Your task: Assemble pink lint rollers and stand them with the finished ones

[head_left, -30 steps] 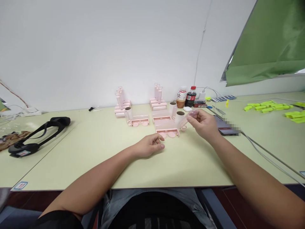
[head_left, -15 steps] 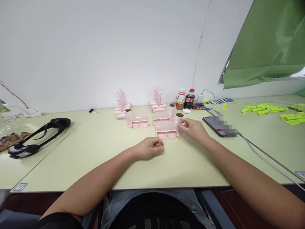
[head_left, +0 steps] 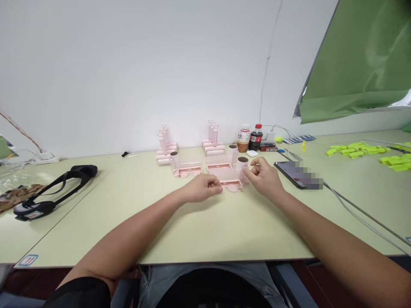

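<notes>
A white wall (head_left: 128,77) is standing behind the pale green desk (head_left: 180,231). The left hand (head_left: 199,188) is curling its fingers at the near pink case (head_left: 224,173); whether they are pinching anything, one cannot tell. The right hand's (head_left: 265,177) fingers are bending beside a clear pink piece (head_left: 245,179) near a white cylinder (head_left: 241,165), their grip unclear. Since half a second ago, the left hand is reaching farther forward, hiding part of the case.

From here I make out red strokes, perhaps 11, on table sticker (head_left: 28,260); lettering on white-labelled bottle (head_left: 243,137) and red-capped bottle (head_left: 256,137) too small to read.
</notes>
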`<action>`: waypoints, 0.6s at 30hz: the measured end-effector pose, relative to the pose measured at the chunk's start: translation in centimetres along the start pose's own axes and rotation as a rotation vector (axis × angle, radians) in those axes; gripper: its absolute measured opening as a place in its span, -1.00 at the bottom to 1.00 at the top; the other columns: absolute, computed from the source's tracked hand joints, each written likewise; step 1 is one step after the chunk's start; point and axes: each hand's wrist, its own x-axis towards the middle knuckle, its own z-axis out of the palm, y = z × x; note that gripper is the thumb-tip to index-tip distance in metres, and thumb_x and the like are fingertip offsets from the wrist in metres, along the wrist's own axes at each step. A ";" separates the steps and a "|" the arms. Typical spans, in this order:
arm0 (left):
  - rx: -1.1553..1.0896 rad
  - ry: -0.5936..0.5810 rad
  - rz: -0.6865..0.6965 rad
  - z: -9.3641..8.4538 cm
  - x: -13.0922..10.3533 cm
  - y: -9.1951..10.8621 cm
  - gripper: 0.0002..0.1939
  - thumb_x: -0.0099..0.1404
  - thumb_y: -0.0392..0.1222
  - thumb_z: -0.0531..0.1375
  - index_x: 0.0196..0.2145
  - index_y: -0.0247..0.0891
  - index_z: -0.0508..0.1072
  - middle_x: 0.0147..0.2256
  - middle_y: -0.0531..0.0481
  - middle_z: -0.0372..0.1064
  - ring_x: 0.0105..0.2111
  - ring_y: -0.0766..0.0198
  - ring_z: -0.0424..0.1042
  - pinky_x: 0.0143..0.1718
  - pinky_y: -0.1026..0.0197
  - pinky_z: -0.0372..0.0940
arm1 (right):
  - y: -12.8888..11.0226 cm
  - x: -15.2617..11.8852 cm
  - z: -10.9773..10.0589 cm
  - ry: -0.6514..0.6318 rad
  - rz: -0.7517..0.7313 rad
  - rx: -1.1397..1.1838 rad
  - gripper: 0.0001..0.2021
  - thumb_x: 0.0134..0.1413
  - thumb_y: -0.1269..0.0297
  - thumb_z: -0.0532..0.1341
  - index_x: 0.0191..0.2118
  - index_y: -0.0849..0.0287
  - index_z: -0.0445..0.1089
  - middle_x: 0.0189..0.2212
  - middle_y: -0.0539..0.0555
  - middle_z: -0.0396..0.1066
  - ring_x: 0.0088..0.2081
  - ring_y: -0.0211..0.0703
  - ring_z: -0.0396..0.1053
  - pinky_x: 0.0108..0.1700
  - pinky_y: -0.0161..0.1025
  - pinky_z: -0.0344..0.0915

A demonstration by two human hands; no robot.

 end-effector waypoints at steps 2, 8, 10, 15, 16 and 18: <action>0.142 0.077 -0.003 -1.7 2.4 1.1 -0.79 0.22 -0.06 0.15 -0.39 -0.26 0.42 -0.42 0.05 0.36 -0.43 0.33 0.32 -0.40 0.28 0.21 | -0.3 -0.3 0.1 0.032 -0.025 0.057 -0.80 0.02 0.13 0.17 -0.38 0.07 0.12 -0.70 -0.14 0.26 -0.62 -0.24 0.23 -0.47 -0.30 0.11; 0.667 0.386 -0.048 -6.9 12.0 2.1 -0.53 0.24 -0.18 0.12 0.11 -0.28 0.29 0.11 -0.21 0.24 0.01 0.05 0.33 0.01 0.07 0.25 | -0.4 -1.1 0.9 -0.021 -0.088 0.215 -0.85 0.08 0.17 0.14 -0.38 0.09 0.18 -0.70 -0.14 0.25 -0.64 -0.29 0.16 -0.50 -0.32 0.11; 0.770 0.390 -0.119 -7.8 14.8 1.8 -0.41 0.22 -0.26 0.12 0.21 -0.29 0.17 0.23 -0.24 0.07 0.12 -0.05 0.21 0.05 0.03 0.22 | -0.4 -1.4 1.1 -0.069 -0.110 0.259 -0.87 0.10 0.19 0.14 -0.36 0.10 0.20 -0.70 -0.14 0.26 -0.64 -0.29 0.16 -0.50 -0.32 0.11; 0.785 0.469 -0.225 -8.6 19.6 1.3 -0.38 0.30 -0.29 0.04 0.29 -0.30 -0.01 0.35 -0.28 -0.28 0.21 -0.14 0.04 0.03 -0.02 0.22 | -0.5 -1.8 1.2 -0.169 -0.173 0.284 -0.88 0.12 0.20 0.14 -0.33 0.10 0.22 -0.68 -0.14 0.22 -0.61 -0.29 0.15 -0.49 -0.31 0.12; 0.788 0.464 -0.242 -8.6 20.1 1.3 -0.40 0.31 -0.29 0.04 0.27 -0.29 0.02 0.36 -0.28 -0.30 0.21 -0.14 0.04 0.01 -0.02 0.23 | -0.6 -1.8 1.1 -0.188 -0.174 0.288 -0.88 0.12 0.19 0.14 -0.33 0.10 0.22 -0.67 -0.13 0.22 -0.61 -0.28 0.16 -0.49 -0.31 0.13; 0.799 0.429 -0.255 -8.6 20.7 1.1 -0.50 0.31 -0.28 0.06 0.20 -0.31 0.15 0.33 -0.31 -0.21 0.19 -0.13 0.08 -0.01 0.00 0.23 | -0.7 -1.8 1.0 -0.215 -0.163 0.294 -0.88 0.12 0.18 0.13 -0.32 0.10 0.23 -0.66 -0.12 0.22 -0.59 -0.27 0.18 -0.47 -0.30 0.16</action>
